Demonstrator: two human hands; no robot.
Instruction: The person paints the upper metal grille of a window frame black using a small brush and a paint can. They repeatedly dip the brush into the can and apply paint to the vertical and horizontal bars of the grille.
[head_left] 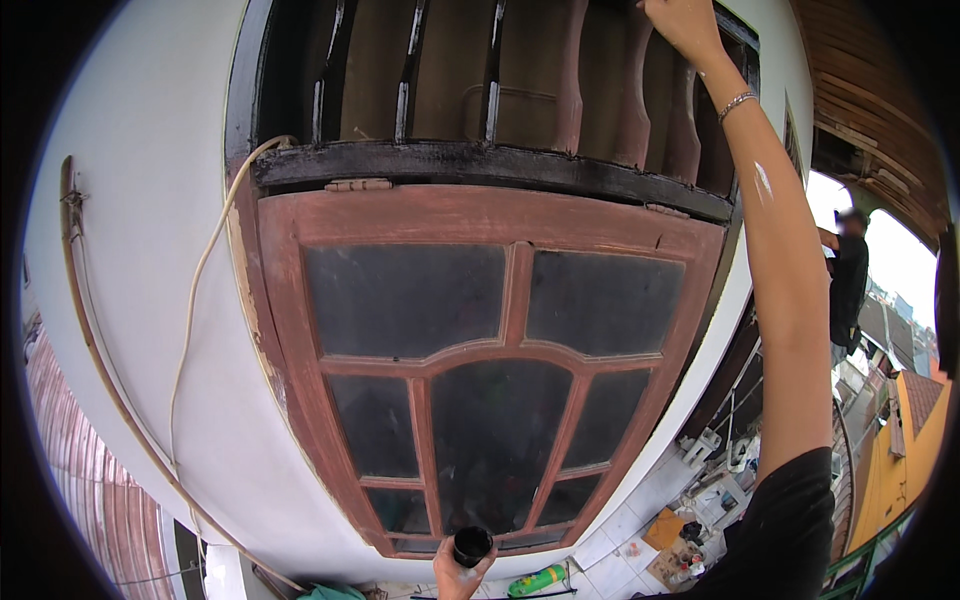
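The left hand (458, 575) is wrapped round a small black jar (472, 546), light and rigid by the look, best gripped round its sides. The right hand (682, 22) reaches to the carved balusters (600, 80); its fingers run out of view, so I cannot tell their state

One wooden window sash (490, 370) with eight dark glass panes: two on top, one tall middle pane, two on its left, two on its right, one along the bottom. One small black cup (472, 546). Two hinges, one cable (200, 290), one bracelet (737, 102).
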